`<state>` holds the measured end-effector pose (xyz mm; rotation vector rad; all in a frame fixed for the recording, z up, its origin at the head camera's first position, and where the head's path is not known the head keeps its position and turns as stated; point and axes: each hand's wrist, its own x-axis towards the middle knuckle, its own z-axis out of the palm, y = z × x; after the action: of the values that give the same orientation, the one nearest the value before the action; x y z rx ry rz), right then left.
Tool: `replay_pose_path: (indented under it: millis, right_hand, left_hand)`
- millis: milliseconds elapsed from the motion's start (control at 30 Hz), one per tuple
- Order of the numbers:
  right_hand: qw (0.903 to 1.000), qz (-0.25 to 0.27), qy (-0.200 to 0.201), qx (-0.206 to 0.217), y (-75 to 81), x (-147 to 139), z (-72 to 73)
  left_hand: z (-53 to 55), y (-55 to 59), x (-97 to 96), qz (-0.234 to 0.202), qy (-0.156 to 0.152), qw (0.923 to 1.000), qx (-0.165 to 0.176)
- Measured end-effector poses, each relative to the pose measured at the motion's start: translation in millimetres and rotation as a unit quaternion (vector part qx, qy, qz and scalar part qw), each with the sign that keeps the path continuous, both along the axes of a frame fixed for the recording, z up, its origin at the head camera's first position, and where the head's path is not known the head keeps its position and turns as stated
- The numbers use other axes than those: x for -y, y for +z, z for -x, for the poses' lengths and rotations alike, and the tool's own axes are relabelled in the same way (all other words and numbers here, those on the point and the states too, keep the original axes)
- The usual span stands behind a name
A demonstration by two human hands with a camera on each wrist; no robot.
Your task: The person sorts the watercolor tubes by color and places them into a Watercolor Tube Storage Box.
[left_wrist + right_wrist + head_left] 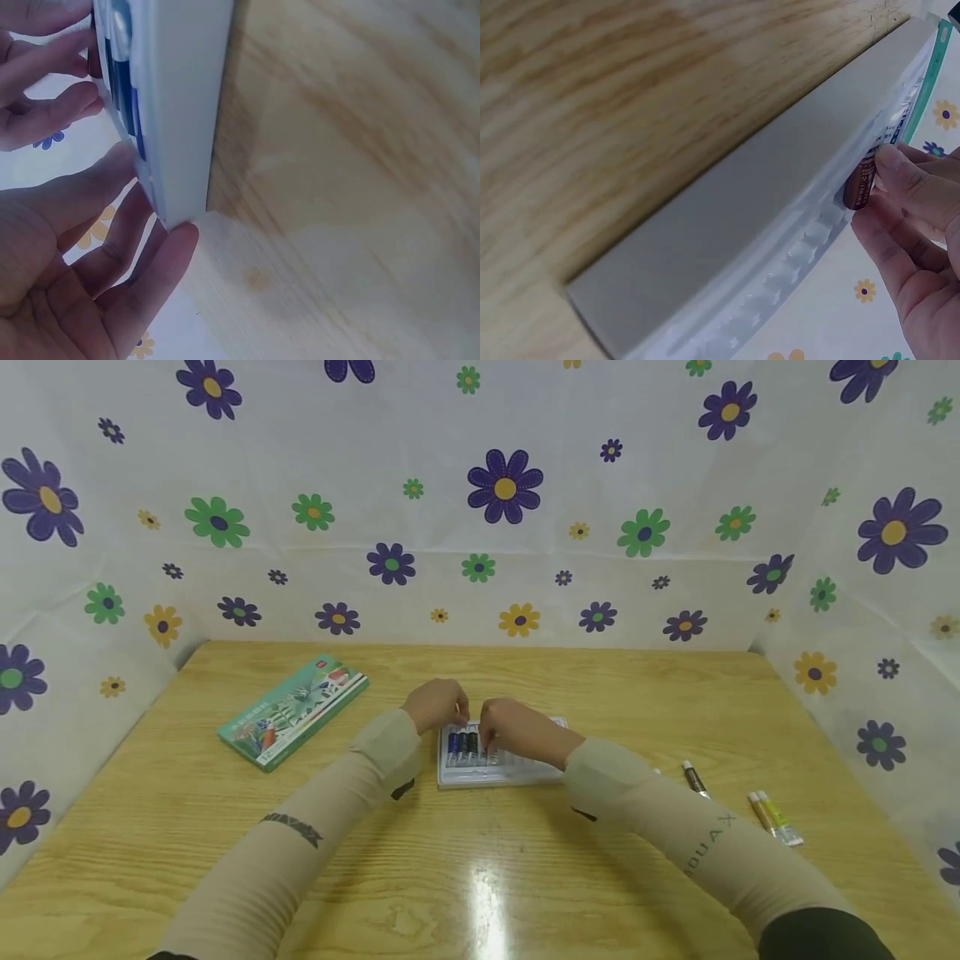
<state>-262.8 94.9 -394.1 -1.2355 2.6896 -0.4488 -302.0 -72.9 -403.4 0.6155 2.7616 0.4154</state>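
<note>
A white paint-tube tray [480,782] lies on the table under both hands, its left part holding a row of small tubes [462,748] with dark and blue labels. My right hand [517,727] pinches a reddish-brown paint tube [859,182] between thumb and finger, over the tray beside the other tubes. At the tray's left end, my left hand [437,706] rests fingertips on the edge near the blue tube. One fingertip touches the tray's corner in the left wrist view. Bare slots [776,281] show along the tray's right part in the right wrist view.
A green illustrated box [296,710] lies at the left. Right of the tray lie a dark loose tube [694,778], partly behind the right sleeve, and an ochre tube [762,812] beside a yellow tube [782,818]. A flowered cloth [442,527] stands behind the wooden table [420,893].
</note>
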Motion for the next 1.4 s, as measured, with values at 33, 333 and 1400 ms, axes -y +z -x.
replay_pose_path:
  millis: [33,333,1400]
  right_hand:
    - [1.0000,0.003,0.001,-0.002,-0.6,-1.2,0.2]
    - [0.9992,0.016,-0.025,0.026,-4.7,-9.3,-0.7]
    - [0.9970,0.015,-0.057,0.049,-2.1,-11.8,-3.0]
  left_hand:
    - [0.3,-0.5,-0.2,-0.001,0.000,1.0000,-0.001]
    - [0.1,-1.7,-0.9,0.000,-0.002,1.0000,-0.007]
    - [-0.1,-3.9,6.9,-0.021,-0.026,0.9994,-0.003]
